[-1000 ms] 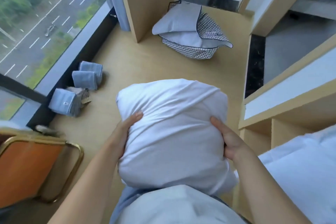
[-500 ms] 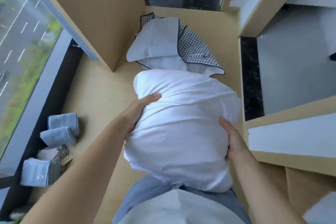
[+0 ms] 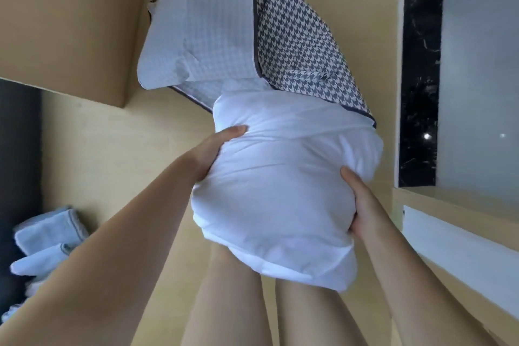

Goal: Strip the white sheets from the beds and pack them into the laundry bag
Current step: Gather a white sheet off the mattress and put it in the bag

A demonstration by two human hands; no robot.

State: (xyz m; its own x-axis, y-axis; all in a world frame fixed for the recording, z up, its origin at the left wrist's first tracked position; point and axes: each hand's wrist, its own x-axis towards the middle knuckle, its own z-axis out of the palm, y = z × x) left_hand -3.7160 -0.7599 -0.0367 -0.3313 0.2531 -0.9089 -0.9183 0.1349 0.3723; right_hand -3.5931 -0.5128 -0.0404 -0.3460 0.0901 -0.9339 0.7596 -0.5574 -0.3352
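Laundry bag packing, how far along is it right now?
Done: the white sheets are already balled into a sheet bundle. In hand: the left hand and right hand grip it at the mouth of the open laundry bag. Left: push it inside. Whether more sheets remain can't be seen.

sheet bundle (image 3: 283, 185): smooth white cloth | laundry bag (image 3: 297, 45): houndstooth woven cloth, waffle lining | floor (image 3: 118, 154): matt wood | wall strip (image 3: 420, 84): glossy black marble

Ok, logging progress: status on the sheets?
Gripping sheet bundle: left hand, right hand. Far end at laundry bag mouth, not in yet. Nothing visibly blocking.
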